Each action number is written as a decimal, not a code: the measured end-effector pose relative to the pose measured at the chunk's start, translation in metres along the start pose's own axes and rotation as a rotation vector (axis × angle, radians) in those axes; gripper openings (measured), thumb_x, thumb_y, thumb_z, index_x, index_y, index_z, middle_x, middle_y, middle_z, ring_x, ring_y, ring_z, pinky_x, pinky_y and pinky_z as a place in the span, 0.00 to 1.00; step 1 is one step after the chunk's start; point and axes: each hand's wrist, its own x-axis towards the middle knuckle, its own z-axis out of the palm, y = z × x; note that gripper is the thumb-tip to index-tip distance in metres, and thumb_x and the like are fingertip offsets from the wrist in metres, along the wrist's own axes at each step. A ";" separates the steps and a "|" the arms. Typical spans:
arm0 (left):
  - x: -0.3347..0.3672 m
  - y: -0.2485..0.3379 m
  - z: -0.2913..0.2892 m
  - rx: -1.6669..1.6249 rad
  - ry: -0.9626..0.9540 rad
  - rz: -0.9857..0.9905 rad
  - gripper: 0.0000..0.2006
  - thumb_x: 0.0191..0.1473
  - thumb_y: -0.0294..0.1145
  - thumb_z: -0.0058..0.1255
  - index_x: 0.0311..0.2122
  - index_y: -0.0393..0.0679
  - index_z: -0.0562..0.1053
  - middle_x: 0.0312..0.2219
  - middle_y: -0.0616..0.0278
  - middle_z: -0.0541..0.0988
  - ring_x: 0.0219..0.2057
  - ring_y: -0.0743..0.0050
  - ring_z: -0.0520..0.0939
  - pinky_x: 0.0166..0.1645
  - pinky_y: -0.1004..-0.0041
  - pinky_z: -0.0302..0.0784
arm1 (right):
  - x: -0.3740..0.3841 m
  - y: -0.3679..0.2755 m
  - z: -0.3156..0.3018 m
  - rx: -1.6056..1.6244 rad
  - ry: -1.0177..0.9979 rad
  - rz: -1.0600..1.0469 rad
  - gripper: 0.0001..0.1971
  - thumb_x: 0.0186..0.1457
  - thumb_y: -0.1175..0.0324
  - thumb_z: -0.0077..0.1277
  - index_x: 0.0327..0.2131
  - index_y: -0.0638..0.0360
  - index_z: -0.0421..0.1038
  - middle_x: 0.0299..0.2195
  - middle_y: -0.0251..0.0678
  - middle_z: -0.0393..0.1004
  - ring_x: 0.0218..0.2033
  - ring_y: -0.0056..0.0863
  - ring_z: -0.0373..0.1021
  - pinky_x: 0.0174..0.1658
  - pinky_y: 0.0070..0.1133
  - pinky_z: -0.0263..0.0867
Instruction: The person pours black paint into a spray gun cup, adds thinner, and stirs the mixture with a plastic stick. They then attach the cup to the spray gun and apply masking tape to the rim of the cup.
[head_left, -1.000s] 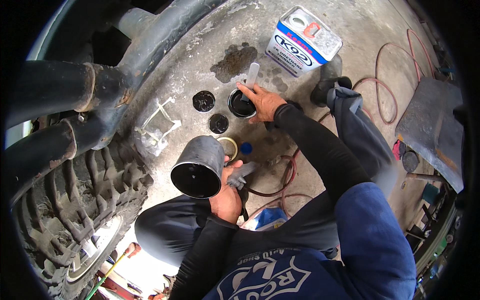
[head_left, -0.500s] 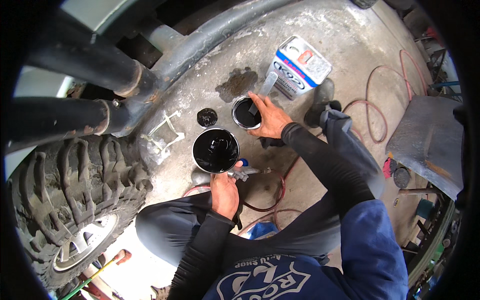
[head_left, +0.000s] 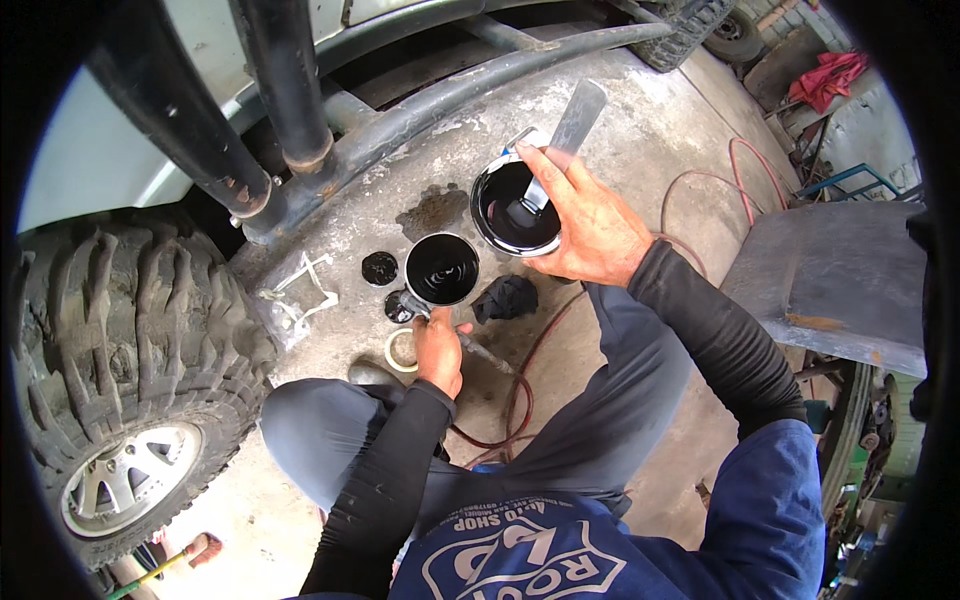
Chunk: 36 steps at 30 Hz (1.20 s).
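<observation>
My left hand [head_left: 440,358] is closed around a spray gun [head_left: 472,346], whose open cup [head_left: 443,270] holds glossy black paint. My right hand [head_left: 598,225] grips a round paint can [head_left: 522,250] from its right side, raised up and right of the cup. Black paint shows inside the can, which is streaked at the rim. A flat metal stirring stick [head_left: 580,115] stands in it, leaning out past my fingers. Two round, black-coated lids or discs [head_left: 379,268] lie on the floor left of the cup. A crumpled black cloth [head_left: 507,299] lies between my hands, below the can.
A large knobby tyre [head_left: 135,330] and black tube bars [head_left: 285,80] of a vehicle border the left. A tape roll [head_left: 401,350] lies near my left hand. A red hose [head_left: 520,400] runs between my legs. At right is a grey metal panel [head_left: 830,270].
My right hand has lifted the paint can higher, up and to the right, with the stick in it. The spray gun sits lower, its cup looking smaller. The whole view has shifted.
</observation>
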 end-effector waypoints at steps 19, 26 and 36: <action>-0.024 0.033 0.008 -0.167 -0.756 0.019 0.23 0.54 0.21 0.55 0.55 0.40 0.65 0.47 0.63 0.74 0.50 0.75 0.73 0.57 0.72 0.65 | -0.007 0.007 -0.022 0.055 0.146 0.082 0.56 0.35 0.59 0.70 0.65 0.66 0.46 0.56 0.55 0.61 0.57 0.50 0.61 0.59 0.33 0.62; -0.030 0.039 0.018 -0.096 -0.653 0.158 0.17 0.58 0.35 0.58 0.50 0.43 0.70 0.42 0.65 0.76 0.46 0.75 0.76 0.54 0.70 0.68 | -0.022 0.006 -0.052 -0.006 0.204 0.087 0.54 0.35 0.60 0.71 0.64 0.65 0.49 0.55 0.56 0.62 0.57 0.48 0.63 0.59 0.33 0.61; -0.036 0.017 0.015 -0.039 -0.522 -0.226 0.20 0.58 0.52 0.54 0.44 0.46 0.70 0.39 0.65 0.74 0.46 0.66 0.78 0.51 0.57 0.72 | -0.023 -0.003 -0.061 -0.096 0.080 0.065 0.55 0.33 0.66 0.69 0.66 0.57 0.47 0.57 0.51 0.60 0.56 0.50 0.63 0.58 0.34 0.64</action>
